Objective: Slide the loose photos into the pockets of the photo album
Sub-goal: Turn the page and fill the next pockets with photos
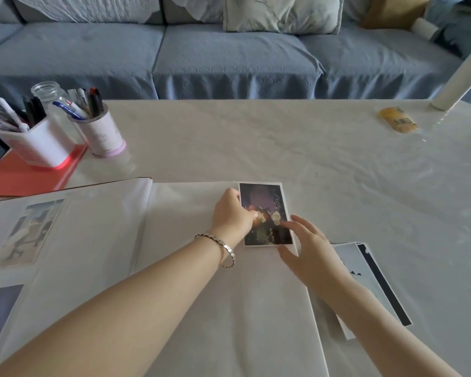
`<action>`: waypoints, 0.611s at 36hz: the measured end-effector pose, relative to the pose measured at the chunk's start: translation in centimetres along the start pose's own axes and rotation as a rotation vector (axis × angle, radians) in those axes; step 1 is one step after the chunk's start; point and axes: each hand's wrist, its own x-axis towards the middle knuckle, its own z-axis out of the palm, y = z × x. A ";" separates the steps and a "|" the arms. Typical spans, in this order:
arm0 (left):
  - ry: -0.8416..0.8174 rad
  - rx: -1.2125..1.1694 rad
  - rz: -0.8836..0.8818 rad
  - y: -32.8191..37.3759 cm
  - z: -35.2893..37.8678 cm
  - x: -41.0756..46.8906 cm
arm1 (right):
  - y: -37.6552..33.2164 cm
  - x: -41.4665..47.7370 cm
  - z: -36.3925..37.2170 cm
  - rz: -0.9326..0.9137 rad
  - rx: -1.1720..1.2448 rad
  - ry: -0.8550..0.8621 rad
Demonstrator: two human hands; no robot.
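The open photo album with white pages lay flat on the white tablecloth-covered table, its right-hand page reaching toward the near edge of the view. A dark, white-bordered photo print showing pale flowers lay at the upper right corner of that right page. The left hand, with a silver link bracelet on its wrist, pressed its fingertips on the left edge of the print, the thumb on the picture's face. The right hand was spread loose, fingers extended, its fingertips touching the print's lower right edge without gripping it. Whether the print was already partly inside a pocket could not be told.

Just right of the album, partly under the right forearm, lay a small stack of loose photos with white and dark borders. On the left page a pale photo already in a pocket showed through the sleeve.

At the far left stood a white square pen holder full of pens on a red folder, a round white and pink pen cup beside it, and a clear glass jar behind them. A yellow packet lay far right, near a white roll. A blue sofa ran behind the table.
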 end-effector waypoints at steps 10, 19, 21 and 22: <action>-0.063 0.451 0.208 -0.5 -0.6 -2.3 | 4.2 -5.7 -1.9 0.064 -0.355 0.032; -0.214 0.080 0.276 -3.3 -2.2 -8.0 | 3.8 -7.0 -2.4 0.051 -0.446 -0.050; -0.255 -0.006 0.225 -3.4 -2.5 -8.7 | 3.2 -7.2 -2.7 0.061 -0.448 -0.005; -0.265 -0.041 0.205 -3.4 -2.6 -8.9 | 2.9 -7.3 -2.9 0.080 -0.472 0.033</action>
